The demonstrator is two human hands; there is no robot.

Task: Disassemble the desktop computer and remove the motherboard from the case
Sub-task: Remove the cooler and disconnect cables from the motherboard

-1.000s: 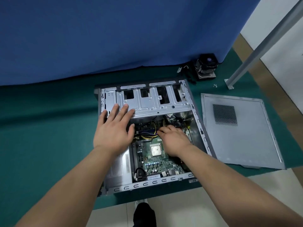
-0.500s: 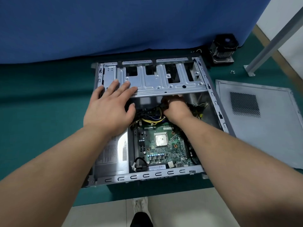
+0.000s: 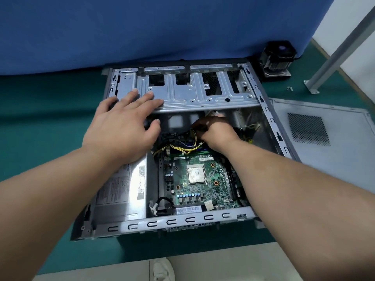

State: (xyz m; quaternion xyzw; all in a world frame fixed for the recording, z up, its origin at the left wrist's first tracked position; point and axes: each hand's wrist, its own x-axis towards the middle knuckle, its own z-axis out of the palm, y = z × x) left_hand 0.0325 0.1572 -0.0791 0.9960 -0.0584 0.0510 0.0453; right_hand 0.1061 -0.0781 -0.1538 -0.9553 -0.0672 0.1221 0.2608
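Both of your hands were at the open case [image 3: 269, 120]. Your left hand [image 3: 123, 126] lay flat, fingers straight, on the metal drive cage [image 3: 203, 94]. Your right hand [image 3: 215, 130] clutched the yellow wires [image 3: 182, 148] beyond the motherboard [image 3: 198, 179], which sat inside the case.

Head view; looks steeply down, close.

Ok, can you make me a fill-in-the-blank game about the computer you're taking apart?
1. The left hand rests flat on the metal ____ cage.
2. The right hand reaches in among the yellow and black ____.
3. The removed side panel lies to the ____ of the case.
4. The motherboard is ____ in colour.

Missing words: drive; cables; right; green
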